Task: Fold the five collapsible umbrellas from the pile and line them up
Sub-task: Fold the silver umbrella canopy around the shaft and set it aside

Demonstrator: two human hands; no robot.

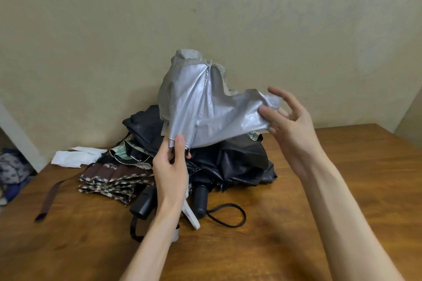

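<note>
I hold a silver umbrella (196, 102) up above the pile, its canopy loose and crumpled. My left hand (171, 171) grips its lower end where the ribs gather, and its white handle (191, 214) sticks out below my wrist. My right hand (287, 125) pinches the canopy's right edge between thumb and fingers and draws it out sideways. Beneath lies the pile: a black umbrella (233, 162) with a black handle (201, 198) and loop cord, a brown checked umbrella (109, 180), another black handle (143, 203), and more dark fabric (143, 128) behind.
The pile sits on a wooden table (296, 223) against a beige wall. A brown strap (50, 196) trails left across the table. White paper (75, 157) lies at the back left. Cloth items (13, 171) sit beyond the table's left edge.
</note>
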